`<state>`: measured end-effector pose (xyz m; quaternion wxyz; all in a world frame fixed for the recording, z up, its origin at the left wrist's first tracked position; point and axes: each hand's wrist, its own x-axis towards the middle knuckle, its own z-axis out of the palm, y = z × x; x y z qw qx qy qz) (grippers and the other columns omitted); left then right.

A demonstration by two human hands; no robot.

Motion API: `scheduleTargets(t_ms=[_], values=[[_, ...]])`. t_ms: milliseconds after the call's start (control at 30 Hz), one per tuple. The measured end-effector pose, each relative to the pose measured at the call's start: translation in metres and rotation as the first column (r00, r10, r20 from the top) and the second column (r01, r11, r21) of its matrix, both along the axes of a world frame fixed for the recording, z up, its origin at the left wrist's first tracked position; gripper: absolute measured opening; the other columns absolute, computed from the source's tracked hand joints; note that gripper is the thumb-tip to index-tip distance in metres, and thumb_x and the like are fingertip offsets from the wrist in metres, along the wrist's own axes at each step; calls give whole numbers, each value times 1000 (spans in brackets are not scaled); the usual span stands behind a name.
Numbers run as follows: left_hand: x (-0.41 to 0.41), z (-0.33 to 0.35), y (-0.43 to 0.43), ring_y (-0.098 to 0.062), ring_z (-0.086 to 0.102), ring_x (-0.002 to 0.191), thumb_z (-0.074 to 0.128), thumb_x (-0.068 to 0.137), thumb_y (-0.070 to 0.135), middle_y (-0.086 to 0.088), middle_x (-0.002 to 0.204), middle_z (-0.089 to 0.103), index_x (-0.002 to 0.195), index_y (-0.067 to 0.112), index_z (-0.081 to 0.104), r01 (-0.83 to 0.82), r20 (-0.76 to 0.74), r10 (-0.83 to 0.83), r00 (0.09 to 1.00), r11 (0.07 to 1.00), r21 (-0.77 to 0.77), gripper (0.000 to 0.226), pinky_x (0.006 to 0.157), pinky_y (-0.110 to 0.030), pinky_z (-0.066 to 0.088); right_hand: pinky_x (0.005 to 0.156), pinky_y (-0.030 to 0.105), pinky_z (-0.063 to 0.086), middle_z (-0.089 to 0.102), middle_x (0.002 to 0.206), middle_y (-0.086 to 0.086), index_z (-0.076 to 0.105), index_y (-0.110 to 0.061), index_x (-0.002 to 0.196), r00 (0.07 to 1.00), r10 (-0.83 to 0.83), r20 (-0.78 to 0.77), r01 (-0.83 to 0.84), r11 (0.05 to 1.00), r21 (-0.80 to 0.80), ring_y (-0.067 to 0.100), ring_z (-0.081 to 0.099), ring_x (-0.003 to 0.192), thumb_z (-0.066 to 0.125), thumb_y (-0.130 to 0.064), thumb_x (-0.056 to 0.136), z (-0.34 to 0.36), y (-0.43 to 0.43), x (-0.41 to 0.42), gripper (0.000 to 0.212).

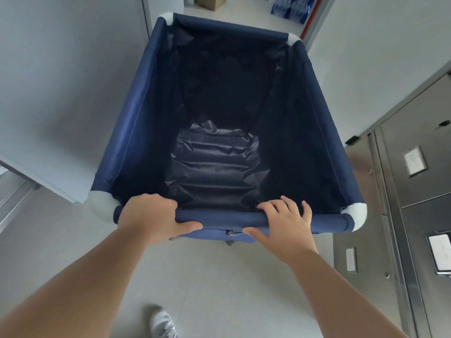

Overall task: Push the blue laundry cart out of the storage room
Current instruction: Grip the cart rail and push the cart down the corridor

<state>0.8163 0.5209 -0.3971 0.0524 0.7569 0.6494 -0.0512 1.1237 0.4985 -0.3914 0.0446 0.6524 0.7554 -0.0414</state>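
Note:
The blue laundry cart (136,123) fills the middle of the head view, a deep fabric bin with white padded corners and nothing inside but its dark liner. My left hand (148,217) is wrapped over the near top rail, thumb underneath. My right hand (285,222) rests on the same rail further right, fingers spread over the top and thumb under it. The cart's far end points at a doorway.
A grey wall (61,81) runs close along the cart's left side. Steel cabinets (415,191) stand on the right. Beyond the doorway lie a cardboard box (211,1) and packs of water bottles (292,7). My white shoe (162,323) is on the tiled floor.

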Motion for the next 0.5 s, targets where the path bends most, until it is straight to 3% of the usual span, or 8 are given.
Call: scheduleTargets(t_ms=[367, 500], values=[[-11, -4, 90, -8, 49, 51, 18, 56, 101, 11, 52, 54, 70, 33, 59, 5, -7, -5, 1000, 999, 35, 81, 47, -30, 29, 115, 56, 18, 59, 124, -11, 55, -36, 124, 999, -12, -42, 11, 1000, -7, 23, 40, 136, 24, -89, 75, 1, 89, -11, 79], [-11, -5, 124, -7, 50, 54, 17, 58, 100, 11, 56, 55, 75, 34, 60, 8, 30, -9, 999, 1000, 30, 81, 49, -30, 34, 99, 44, 32, 63, 114, -11, 57, -35, 120, 999, -19, -46, 20, 1000, 24, 20, 55, 107, 26, -88, 76, 3, 122, -12, 76]])
